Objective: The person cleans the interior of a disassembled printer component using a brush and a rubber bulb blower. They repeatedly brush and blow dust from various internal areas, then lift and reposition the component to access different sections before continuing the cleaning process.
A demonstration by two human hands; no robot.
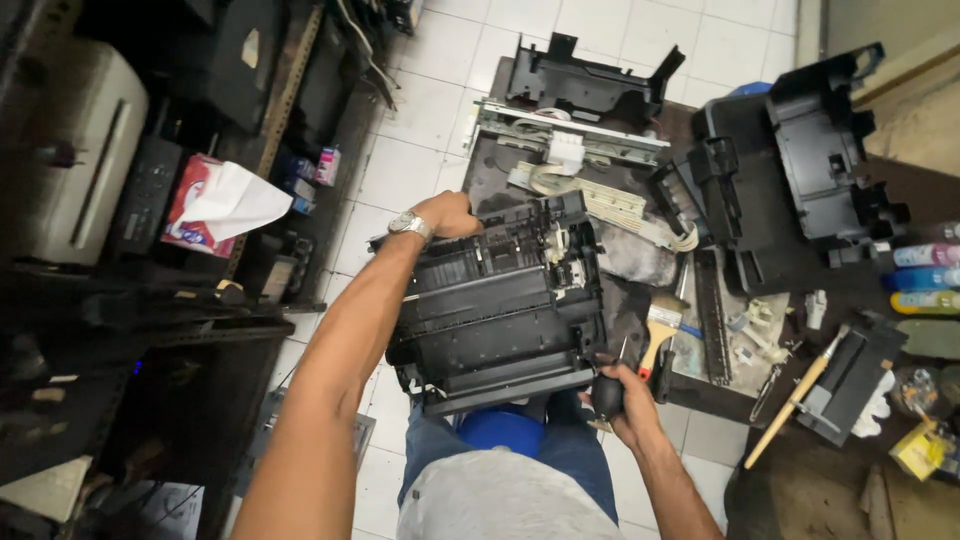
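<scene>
Printer chassis [500, 310], black and stripped, rests across the seated person's lap against the low workbench [800, 480]. The left hand [448, 213] closes over its far upper corner; the right hand [622, 392] grips a screwdriver [608, 390] at the near right corner. A slip could tip the chassis toward the tiled floor [410, 160]. Paintbrush [660, 330] and loose parts crowd the right; the left stays open.

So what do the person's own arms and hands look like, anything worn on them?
Both arms are bare to past the elbow, with no sleeves in view. The left hand has a silver metal wristwatch with a pale round face at the wrist. The right hand and its wrist carry nothing: no watch or band. Neither hand wears a glove, and I can't make out any rings.
</scene>
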